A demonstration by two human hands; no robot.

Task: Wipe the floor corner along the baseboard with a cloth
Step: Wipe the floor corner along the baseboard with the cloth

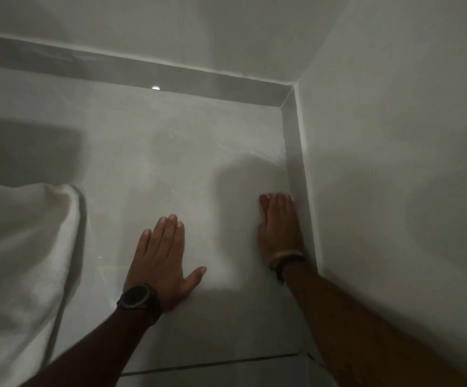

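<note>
Pressing one red cloth beside baseboard, right hand flat; left hand flat, released.

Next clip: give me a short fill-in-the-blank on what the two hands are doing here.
The right hand presses the red cloth on the floor beside the ____.
The left hand lies flat, a ____ on its wrist.
White fabric lies to that hand's ____.
Missing: baseboard; watch; left.

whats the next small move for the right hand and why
Probably slide the right hand and its cloth forward along the baseboard toward the corner: the cloth lies short of it, and the left hand braces flat on the floor.
</note>
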